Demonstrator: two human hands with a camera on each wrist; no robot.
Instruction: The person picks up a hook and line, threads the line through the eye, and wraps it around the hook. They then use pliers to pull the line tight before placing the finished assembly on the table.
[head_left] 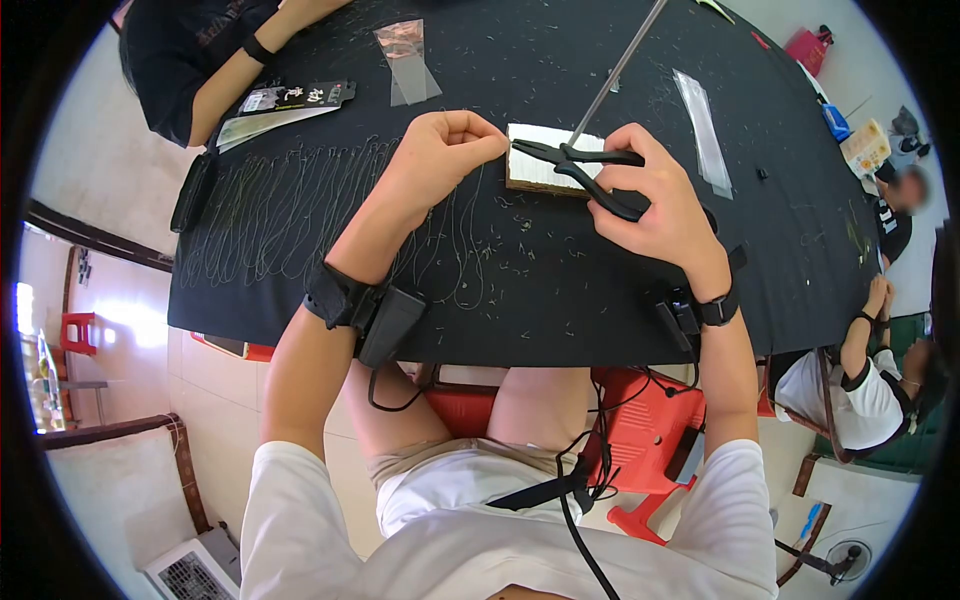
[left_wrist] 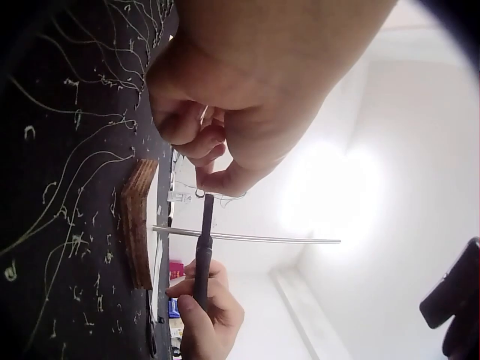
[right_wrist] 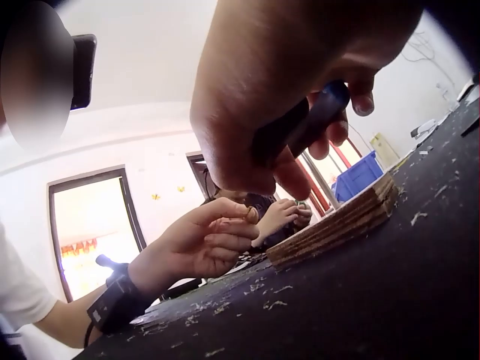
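Observation:
My left hand point(head_left: 440, 160) pinches a small ring-like piece point(left_wrist: 199, 193) between thumb and forefinger; its exact kind is too small to tell. My right hand point(head_left: 655, 200) grips black long-nosed pliers point(head_left: 590, 170) by the handles. The nose of the pliers points left, its tip right by the left fingertips. Under the pliers lies a thick wooden block point(right_wrist: 337, 225) with a white ridged top point(head_left: 545, 135). A thin metal rod point(head_left: 620, 70) rises from the block, and the pliers cross in front of its foot in the head view.
Many thin looped lines point(head_left: 270, 215) lie in a row on the black table point(head_left: 480, 335) at left. Line clippings are scattered about. Plastic sleeves point(head_left: 705, 130) and a black-headed packet point(head_left: 290, 105) lie farther back. Other people sit around the table, one arm point(head_left: 225, 90) at back left.

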